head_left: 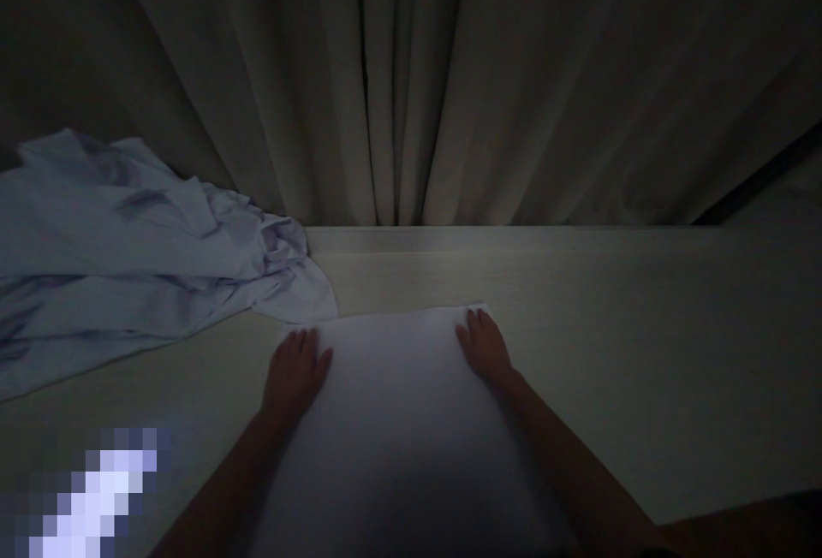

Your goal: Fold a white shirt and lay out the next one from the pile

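Lying flat on the pale table (610,344), a smooth white cloth (398,421) is spread right in front of the person, its far edge running straight across between the two hands and its near part passing out of the bottom of the view. The left hand (292,370) rests palm down on the far left corner, fingers stretched out and together, gripping nothing. The right hand (483,346) rests the same way on the far right corner, open and flat, pressing rather than holding.

The cloth looks thin, soft and light, likely to sag and crease as soon as it is lifted, and likely to slide a little on the smooth tabletop. The far corners under the fingertips look like the best places to pinch it, since the edge there is neat and free.

Just beyond the left hand, a crumpled pile of pale bluish fabric (128,258) is heaped on the left part of the table, one fold reaching close to the white cloth's corner; whether they touch is hard to tell in the dim light. Behind the table's back edge hangs a grey pleated curtain (411,79). The room is dark, with most of the light falling on the table.
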Demonstrator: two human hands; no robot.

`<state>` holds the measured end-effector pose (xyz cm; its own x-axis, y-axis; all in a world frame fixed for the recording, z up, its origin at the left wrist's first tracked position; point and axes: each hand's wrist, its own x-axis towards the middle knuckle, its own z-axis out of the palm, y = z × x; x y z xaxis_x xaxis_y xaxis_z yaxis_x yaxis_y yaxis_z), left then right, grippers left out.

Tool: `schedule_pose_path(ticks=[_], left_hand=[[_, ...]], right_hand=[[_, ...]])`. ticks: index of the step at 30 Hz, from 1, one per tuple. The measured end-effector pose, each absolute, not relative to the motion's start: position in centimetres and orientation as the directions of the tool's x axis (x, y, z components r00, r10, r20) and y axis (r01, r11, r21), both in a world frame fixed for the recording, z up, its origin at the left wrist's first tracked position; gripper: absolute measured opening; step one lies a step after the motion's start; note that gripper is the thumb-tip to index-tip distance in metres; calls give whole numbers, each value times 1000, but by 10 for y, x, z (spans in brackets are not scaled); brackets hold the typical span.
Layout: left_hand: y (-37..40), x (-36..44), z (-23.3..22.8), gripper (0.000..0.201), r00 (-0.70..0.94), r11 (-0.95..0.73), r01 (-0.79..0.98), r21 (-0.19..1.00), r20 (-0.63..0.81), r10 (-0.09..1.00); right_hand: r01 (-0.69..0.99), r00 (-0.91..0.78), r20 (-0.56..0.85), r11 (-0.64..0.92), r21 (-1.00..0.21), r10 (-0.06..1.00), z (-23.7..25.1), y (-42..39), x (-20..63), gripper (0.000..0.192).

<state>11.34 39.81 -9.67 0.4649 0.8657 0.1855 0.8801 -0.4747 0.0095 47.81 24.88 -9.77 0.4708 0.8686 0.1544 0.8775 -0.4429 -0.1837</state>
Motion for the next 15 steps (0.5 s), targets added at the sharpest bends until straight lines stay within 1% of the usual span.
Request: schedule_pose_path(ticks=[1, 3, 4, 5, 8, 9, 10, 12, 15], left_hand=[[404, 110, -88, 58, 425, -436, 900, 19, 196, 884], [417, 101, -73, 60, 289, -305, 951, 48, 208, 934], [424, 97, -68, 62, 215, -233, 970, 75, 188, 958], [430, 93, -66, 64, 158, -174, 978, 114, 139, 978], [447, 84, -68, 61, 82, -61, 960, 274, -63, 995], [452, 83, -70, 57, 82, -45, 942, 333, -96, 992], [456, 83, -72, 52, 84, -37, 921, 388, -104, 991], [462, 84, -71, 44, 84, -40, 884, 467, -75, 994], [471, 88, -63, 41, 68, -46, 855, 516, -24, 997]], right_hand=[[845, 523, 173, -482, -231, 835, -93, 251, 484, 61], [747, 654, 186, -587, -310, 734, -83, 255, 498, 57], [697, 707, 175, -634, -334, 685, -79, 257, 505, 56], [659, 742, 156, -667, -348, 652, -77, 259, 512, 54], [617, 764, 81, -687, -385, 640, -76, 263, 529, 44], [602, 768, 57, -689, -403, 638, -78, 263, 533, 40], [585, 775, 39, -692, -422, 631, -79, 264, 536, 36], [553, 790, 19, -698, -456, 613, -81, 264, 542, 31], [524, 799, 8, -692, -497, 601, -79, 264, 553, 29]])
